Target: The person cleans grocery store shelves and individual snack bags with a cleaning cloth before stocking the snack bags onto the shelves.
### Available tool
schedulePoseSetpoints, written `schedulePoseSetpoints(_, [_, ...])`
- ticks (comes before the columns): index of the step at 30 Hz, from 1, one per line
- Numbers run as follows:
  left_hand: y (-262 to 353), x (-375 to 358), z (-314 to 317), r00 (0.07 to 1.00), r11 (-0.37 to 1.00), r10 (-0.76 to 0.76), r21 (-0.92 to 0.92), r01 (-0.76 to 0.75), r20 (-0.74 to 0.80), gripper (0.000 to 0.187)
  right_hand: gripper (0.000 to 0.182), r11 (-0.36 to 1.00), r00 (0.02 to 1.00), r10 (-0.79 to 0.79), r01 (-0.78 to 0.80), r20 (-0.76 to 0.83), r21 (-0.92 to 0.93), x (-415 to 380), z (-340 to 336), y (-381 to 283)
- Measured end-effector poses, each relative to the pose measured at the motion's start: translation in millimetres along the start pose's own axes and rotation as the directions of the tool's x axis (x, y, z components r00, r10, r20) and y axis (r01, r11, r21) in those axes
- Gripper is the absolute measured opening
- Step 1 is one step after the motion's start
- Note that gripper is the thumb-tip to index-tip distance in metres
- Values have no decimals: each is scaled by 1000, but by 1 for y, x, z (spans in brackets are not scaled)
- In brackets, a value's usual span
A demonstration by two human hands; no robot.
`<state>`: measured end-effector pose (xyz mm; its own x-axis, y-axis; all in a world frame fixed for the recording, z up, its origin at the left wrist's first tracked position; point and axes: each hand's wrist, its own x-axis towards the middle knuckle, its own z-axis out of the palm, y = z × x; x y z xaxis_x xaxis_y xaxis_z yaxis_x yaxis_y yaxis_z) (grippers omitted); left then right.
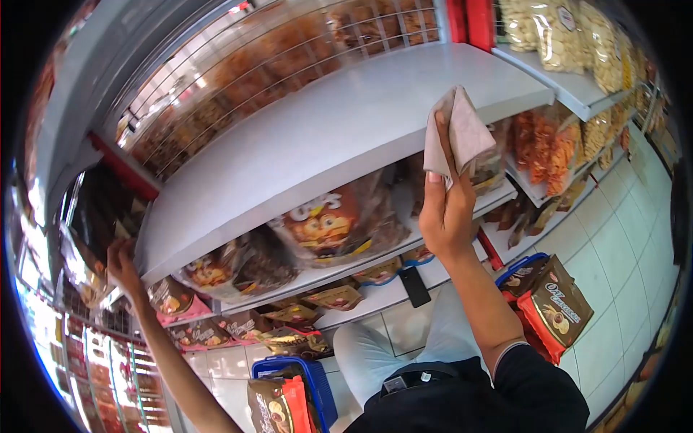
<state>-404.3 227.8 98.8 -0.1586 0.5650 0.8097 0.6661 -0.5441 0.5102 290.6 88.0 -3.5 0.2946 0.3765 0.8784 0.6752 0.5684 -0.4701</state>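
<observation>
My right hand (449, 213) holds a folded pale cloth (473, 133) at the front edge of a grey shelf (310, 137), near its right end. The cloth is pinched between thumb and fingers, with one finger lying over it. At the far left, my left hand (124, 268) is beside the shelf's left end, its fingers bent near the edge. Whether it grips anything there is too small to tell. Under the grey shelf, large clear bags of brown packets (328, 220) stand on a lower shelf.
A blue basket (317, 393) with brown and red packs stands on the floor before me, another (523, 268) at the right. A black phone-like object (414, 286) lies at the bottom shelf's edge. Bagged snacks (556, 32) fill the right shelves. Wire mesh (289, 65) backs the grey shelf.
</observation>
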Motion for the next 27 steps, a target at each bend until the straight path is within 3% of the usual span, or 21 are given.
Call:
schedulePoseSetpoints(3, [15, -4, 8, 999, 999, -40, 10, 40, -33, 28, 57, 997, 989, -66, 70, 131, -29, -9, 23, -32])
schedulePoseSetpoints(9, [48, -18, 23, 996, 999, 29, 19, -28, -84, 22, 67, 966, 895, -184, 242, 406, -96, -36, 93, -105])
schedulePoseSetpoints(15, [89, -51, 25, 984, 999, 41, -2, -42, -176, 28, 51, 923, 786, -368, 373, 497, 94, -54, 175, -170])
schedulePoseSetpoints(16, [92, -68, 23, 986, 997, 0, -73, -12, -164, 32, 43, 906, 777, -417, 397, 471, 147, -57, 189, -179])
schedulePoseSetpoints(19, [92, -120, 17, 987, 993, 62, -86, -75, -147, 41, 43, 879, 719, -474, 421, 508, 223, -61, 223, -209])
schedulePoseSetpoints(25, [94, -175, -6, 982, 853, -191, -493, 171, 9, 58, 53, 827, 686, -561, 481, 463, 290, -73, 285, -260])
schedulePoseSetpoints(27, [95, -176, -12, 977, 828, -212, -528, 188, 16, 60, 53, 813, 661, -582, 476, 474, 334, -78, 303, -276])
